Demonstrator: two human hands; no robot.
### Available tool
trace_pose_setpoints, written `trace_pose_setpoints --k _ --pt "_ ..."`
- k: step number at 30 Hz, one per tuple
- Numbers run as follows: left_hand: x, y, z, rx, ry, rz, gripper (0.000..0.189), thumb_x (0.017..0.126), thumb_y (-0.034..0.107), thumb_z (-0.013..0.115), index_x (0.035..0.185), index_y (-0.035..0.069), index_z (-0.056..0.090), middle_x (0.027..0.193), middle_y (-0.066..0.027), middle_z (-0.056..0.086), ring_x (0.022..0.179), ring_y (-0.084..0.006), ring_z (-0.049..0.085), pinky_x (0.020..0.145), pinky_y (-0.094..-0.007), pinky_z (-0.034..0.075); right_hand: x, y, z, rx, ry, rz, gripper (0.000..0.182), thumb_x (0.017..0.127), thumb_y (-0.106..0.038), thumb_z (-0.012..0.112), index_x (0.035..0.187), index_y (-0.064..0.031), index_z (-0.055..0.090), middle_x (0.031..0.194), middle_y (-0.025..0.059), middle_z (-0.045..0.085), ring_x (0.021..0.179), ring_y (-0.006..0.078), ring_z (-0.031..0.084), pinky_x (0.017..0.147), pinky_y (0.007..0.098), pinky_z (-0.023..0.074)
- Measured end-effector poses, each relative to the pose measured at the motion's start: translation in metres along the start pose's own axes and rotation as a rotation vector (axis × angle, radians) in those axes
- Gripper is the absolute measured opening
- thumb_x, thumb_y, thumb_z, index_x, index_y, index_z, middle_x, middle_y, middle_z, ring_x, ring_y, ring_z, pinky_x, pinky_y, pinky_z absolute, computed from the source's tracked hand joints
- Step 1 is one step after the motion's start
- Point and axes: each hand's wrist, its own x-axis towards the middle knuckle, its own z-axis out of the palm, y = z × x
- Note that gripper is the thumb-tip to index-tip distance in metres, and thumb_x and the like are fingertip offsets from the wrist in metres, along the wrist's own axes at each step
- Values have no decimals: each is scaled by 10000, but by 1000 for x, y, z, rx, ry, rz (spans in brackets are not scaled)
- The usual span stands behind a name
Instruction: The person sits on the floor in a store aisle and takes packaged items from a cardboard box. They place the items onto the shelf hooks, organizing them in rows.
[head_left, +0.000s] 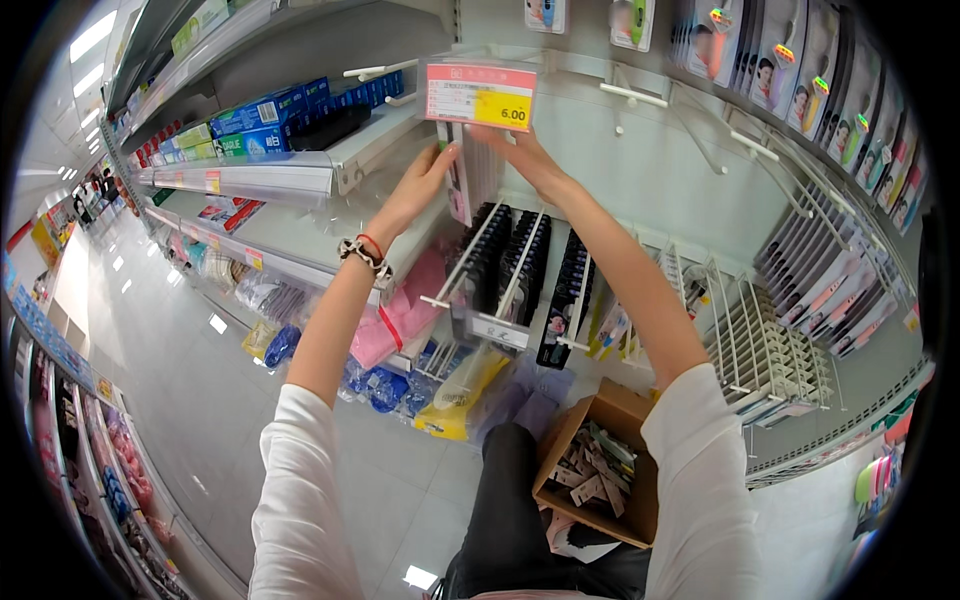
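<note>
Both my hands are raised at a hanging row of narrow carded packs (459, 184), just under a price sign (480, 96) in a clear holder. My left hand (421, 178), with a scrunchie (365, 259) and a red band at the wrist, has its thumb and fingertips at the left edge of the front pack. My right hand (529, 161) reaches behind the sign at the right side of the row; its fingertips are partly hidden by the sign. Below hang black carded packs (480, 255) on white hooks with a small handwritten tag (499, 331).
An open cardboard box (551, 450) of loose packs stands low by my legs. Left are shelves (247, 169) with toothpaste boxes (259, 112). Bare metal hooks (634, 95) jut from the back panel. Pink (401, 311) and yellow bagged goods (457, 401) lie below; more packs hang at right.
</note>
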Motion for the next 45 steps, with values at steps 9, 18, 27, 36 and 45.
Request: trace_pose_setpoints --k 9,18,27,36,45 --pt "50 -34 2 -424 -137 -83 680 882 549 435 1354 76 310 1284 -51 423 1144 -168 422 976 -303 310 37 17 16 -214 -132 29 1513 399 -577 828 1335 115 -139 1396 331 97 1331 411 119 1087 404 166" --pt "68 -46 0 -640 -81 -175 537 892 519 436 1241 110 431 1180 -48 503 1085 -184 500 934 -392 402 68 54 8 -190 -160 104 1546 371 -545 851 1329 109 -171 1412 323 42 1348 383 75 1095 395 142" --pt "73 -48 16 -763 -50 -127 606 884 516 438 1303 83 375 1293 -71 428 1160 -200 427 1002 -404 333 65 46 7 -87 -249 65 1476 389 -494 857 1358 90 -91 1421 288 81 1355 349 87 1101 381 135" --pt "99 -75 -3 -569 -256 -112 505 883 432 512 1256 97 454 1280 -47 455 1165 -183 426 974 -400 317 69 48 9 -115 -224 59 1489 393 -497 856 1356 73 -126 1425 284 67 1354 358 72 1104 382 124" --pt "83 -30 2 -456 -189 -203 421 885 305 548 1224 64 483 1243 -47 497 1154 -163 433 975 -357 308 65 41 1 -140 -261 95 1497 399 -503 852 1358 62 -149 1427 298 40 1353 368 78 1103 381 130"
